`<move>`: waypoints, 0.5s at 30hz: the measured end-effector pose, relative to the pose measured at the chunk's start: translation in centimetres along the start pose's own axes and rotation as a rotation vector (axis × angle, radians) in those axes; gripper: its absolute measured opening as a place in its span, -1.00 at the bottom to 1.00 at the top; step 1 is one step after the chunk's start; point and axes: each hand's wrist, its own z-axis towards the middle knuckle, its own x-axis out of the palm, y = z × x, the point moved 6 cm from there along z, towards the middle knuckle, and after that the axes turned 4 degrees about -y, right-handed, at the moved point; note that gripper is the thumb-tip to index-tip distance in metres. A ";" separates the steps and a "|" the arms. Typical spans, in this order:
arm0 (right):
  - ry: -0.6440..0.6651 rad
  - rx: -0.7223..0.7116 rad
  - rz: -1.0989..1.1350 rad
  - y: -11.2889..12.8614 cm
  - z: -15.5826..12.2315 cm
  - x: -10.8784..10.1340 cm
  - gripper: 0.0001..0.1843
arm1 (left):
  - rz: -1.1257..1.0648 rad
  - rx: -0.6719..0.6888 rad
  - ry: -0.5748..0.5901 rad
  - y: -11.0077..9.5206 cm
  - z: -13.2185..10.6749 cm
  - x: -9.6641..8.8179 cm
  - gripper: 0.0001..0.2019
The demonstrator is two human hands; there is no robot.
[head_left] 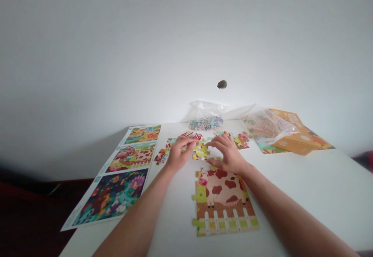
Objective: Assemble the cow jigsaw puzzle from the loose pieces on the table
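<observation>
A partly joined jigsaw puzzle [223, 206] lies on the white table, showing a spotted cow above a white fence. Beyond it is a small green puzzle piece section [200, 152] between my two hands. My left hand [180, 154] is closed, with thumb and index finger pinched at the edge of that green piece. On the other side, my right hand [226, 154] has its thumb and fingers apart, the fingertips close to the same piece. Loose puzzle pieces [243, 140] lie behind and beside both hands, some partly hidden by them.
On the left lies a reference sheet [124, 175] with three pictures. A clear bag of puzzle pieces [205, 121] stands by the wall. To the right, a crumpled plastic bag [266, 126] rests on an orange box [300, 138]. The wall has a hole [222, 84].
</observation>
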 end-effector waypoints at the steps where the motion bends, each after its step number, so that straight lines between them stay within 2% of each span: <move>1: 0.001 -0.003 0.000 0.0 0.0 0.0 -0.52 | -0.005 -0.002 0.005 0.1 0.0 0.1 -0.79; 4: 0.014 -0.013 0.003 0.1 0.0 0.1 -0.51 | -0.021 -0.027 0.034 0.3 0.0 0.2 -0.80; 9: 0.047 0.000 0.026 -0.6 -0.2 0.3 -0.55 | 0.051 -0.062 0.171 0.9 0.0 0.6 -0.78; 12: 0.062 0.110 0.024 -2.1 -0.4 0.7 -0.62 | 0.110 -0.070 0.191 1.4 -0.1 0.6 -0.81; 15: 0.140 0.213 -0.071 -3.4 -0.7 1.5 -0.50 | 0.141 -0.045 0.197 1.6 -0.2 0.8 -0.81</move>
